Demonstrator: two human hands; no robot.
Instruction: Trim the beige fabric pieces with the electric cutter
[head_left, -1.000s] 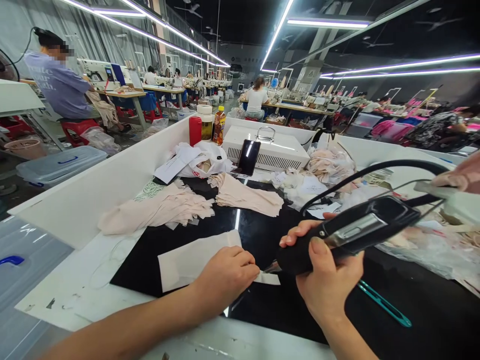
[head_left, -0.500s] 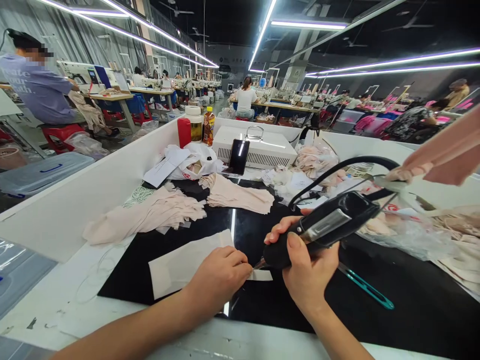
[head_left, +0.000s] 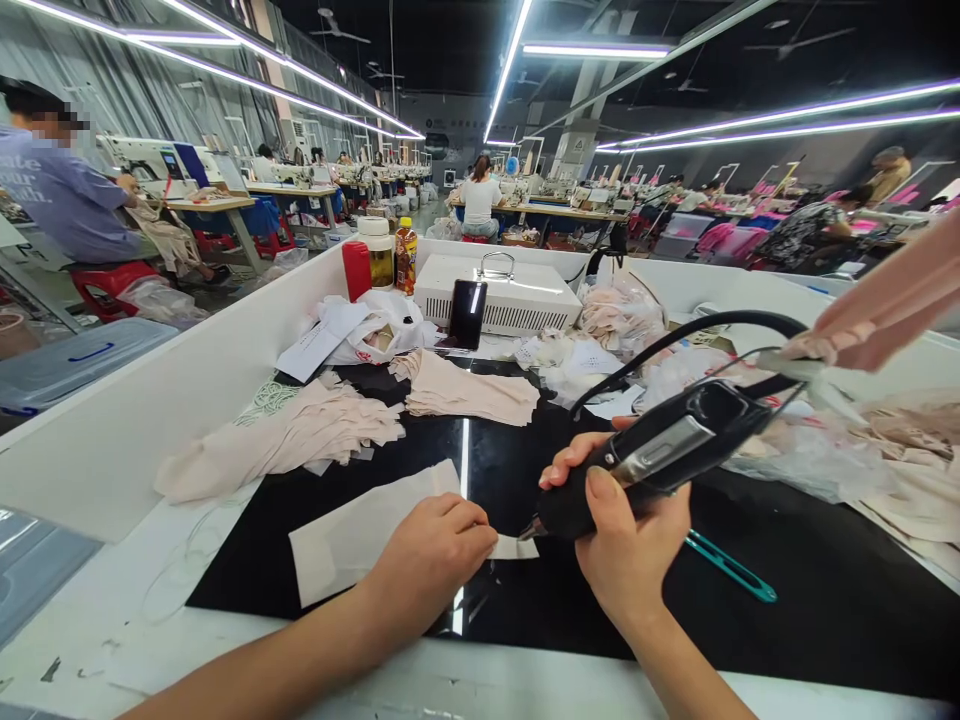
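Observation:
A pale fabric strip [head_left: 352, 535] lies flat on the black glossy worktop [head_left: 810, 590]. My left hand [head_left: 439, 550] rests curled on the strip's right part, fingertips pressing it down near its end. My right hand [head_left: 626, 545] grips a black corded hand tool [head_left: 652, 455], tilted so its metal tip touches the strip's right end right next to my left fingers. The tool's black cable [head_left: 697, 335] arcs up and to the right.
Piles of beige fabric pieces [head_left: 300, 435] [head_left: 465, 395] lie behind the strip. A teal tweezer-like tool [head_left: 727, 567] lies right of my hand. A white box [head_left: 499, 295] with a phone [head_left: 466, 313], bottles [head_left: 405, 257] and bags stand at the back. Another person's arm [head_left: 885, 305] reaches in at right.
The view has shifted slightly; my hands and the tool keep the same hold on the strip. The other person's arm at right has come further into view.

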